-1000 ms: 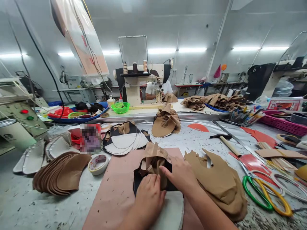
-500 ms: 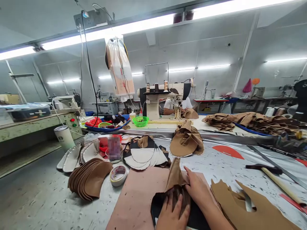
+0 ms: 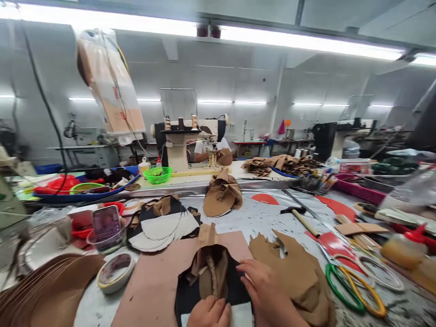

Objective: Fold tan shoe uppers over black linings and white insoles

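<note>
While a dark-flecked, silvery worktable (image 3: 254,219) spreads across the foreground, a pink board (image 3: 150,272) lies on it in front of the person. At the left, brown cut pieces (image 3: 57,290) overlap in a fan; at the board's right rests a pile of tan cut pieces (image 3: 296,277). The sewn black-and-brown piece (image 3: 223,277) lies on the board, its brown lining hollowed open at the far end and a white panel (image 3: 241,313) at the near end. Scissors (image 3: 357,307) with one green and one yellow handle lie beside the tan pile. The right hand (image 3: 267,284) sits at the sewn piece's right edge, fingers bent; I cannot tell whether it pinches the black layer. The left hand (image 3: 209,313) rests, fingers curled, over the white panel, and its grip cannot be told either. Near the board's left edge lies a tape roll (image 3: 117,285).
</note>
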Available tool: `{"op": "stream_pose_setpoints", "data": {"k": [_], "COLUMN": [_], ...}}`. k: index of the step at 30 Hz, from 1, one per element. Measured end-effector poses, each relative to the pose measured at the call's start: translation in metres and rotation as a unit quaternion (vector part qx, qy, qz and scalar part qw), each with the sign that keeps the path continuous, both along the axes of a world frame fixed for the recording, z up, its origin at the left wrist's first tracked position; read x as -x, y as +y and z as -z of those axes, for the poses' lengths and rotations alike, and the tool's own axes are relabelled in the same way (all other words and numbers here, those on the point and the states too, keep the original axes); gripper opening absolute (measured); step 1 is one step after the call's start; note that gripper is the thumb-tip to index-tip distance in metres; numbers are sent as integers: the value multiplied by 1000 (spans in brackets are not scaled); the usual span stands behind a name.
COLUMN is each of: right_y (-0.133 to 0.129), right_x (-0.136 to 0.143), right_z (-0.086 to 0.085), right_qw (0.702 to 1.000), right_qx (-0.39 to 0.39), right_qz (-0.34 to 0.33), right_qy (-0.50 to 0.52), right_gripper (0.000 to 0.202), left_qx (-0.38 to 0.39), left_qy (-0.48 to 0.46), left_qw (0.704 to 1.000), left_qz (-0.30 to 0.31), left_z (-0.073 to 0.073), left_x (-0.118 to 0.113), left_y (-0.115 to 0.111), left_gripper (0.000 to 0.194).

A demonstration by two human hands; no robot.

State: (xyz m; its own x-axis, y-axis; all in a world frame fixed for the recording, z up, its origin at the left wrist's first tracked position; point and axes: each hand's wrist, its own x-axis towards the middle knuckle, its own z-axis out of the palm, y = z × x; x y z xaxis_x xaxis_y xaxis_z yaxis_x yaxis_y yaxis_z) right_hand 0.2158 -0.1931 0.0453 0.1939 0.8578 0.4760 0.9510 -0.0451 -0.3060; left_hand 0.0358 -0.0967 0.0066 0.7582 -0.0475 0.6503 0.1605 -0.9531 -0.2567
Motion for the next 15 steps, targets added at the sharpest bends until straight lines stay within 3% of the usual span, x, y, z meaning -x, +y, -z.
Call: {"op": "stream_pose_setpoints", "data": {"k": [3, 6, 10, 12, 15], "right_y": [-35, -59, -66, -68, -72], "right_x": [-41, -65, -82, -92, -103], "right_z": [-16, -20, -12, -6, -1], "right_qw": [985, 963, 961, 959, 959], "right_qx": [122, 210, 187, 167, 47], "right_qz": [118, 157, 137, 122, 216], "right_qy": [14, 59, 153, 196, 180], "right_gripper": [13, 23, 13, 18, 32], "left_qx": [29, 49, 80, 94, 162], "left_qy": [21, 9, -8, -19, -35], "left_qw": [998, 997, 997, 995, 986], "left_qz": [51, 52, 17, 12, 25], "left_z": [-15, -26, -31, -30, -25], "left_x": [1, 0, 2, 5, 7], "left_y": [4, 1, -5, -5, -6], "left_gripper": [34, 29, 17, 17, 17]}}
